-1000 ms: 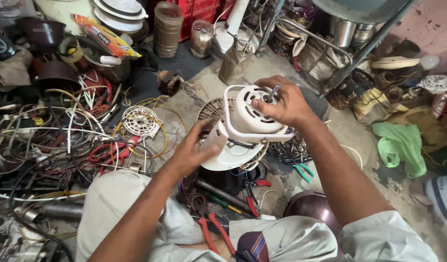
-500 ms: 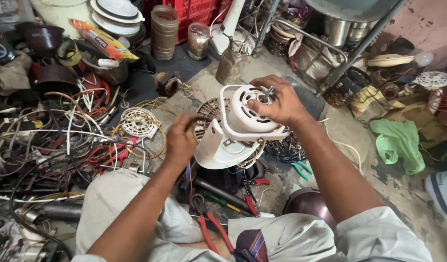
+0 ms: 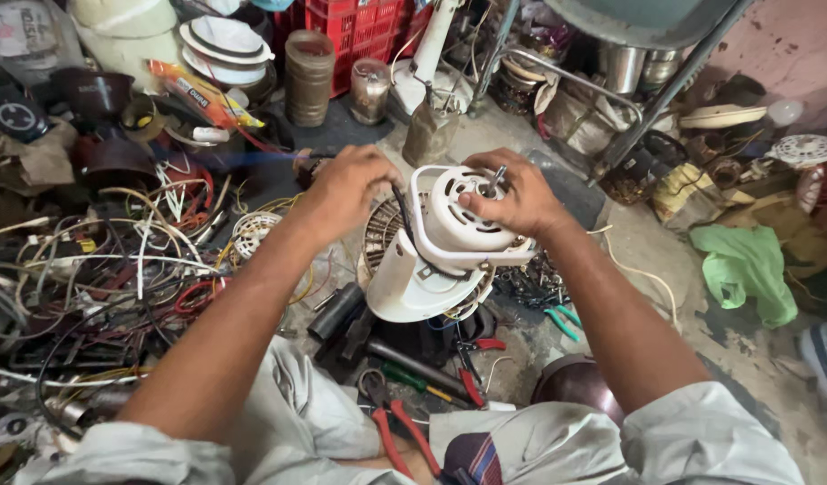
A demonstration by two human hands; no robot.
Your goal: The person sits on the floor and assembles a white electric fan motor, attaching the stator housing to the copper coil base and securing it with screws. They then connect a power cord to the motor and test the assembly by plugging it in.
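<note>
Repair workshop: tangled wires (image 3: 117,269), pliers (image 3: 395,431), scattered motor parts (image 3: 252,232).

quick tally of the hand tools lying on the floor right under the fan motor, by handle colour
Below the white fan motor, held by the left hand and right hand:
red-handled pliers: 1
red-handled cutters: 1
green-handled pliers: 1
green-handled screwdriver: 1
Total: 4

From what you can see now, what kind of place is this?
Probably a small repair workshop for electric fans. Both hands hold a white plastic fan motor housing; a tangle of loose coloured wires and red-handled pliers lie on the floor around it.
</note>
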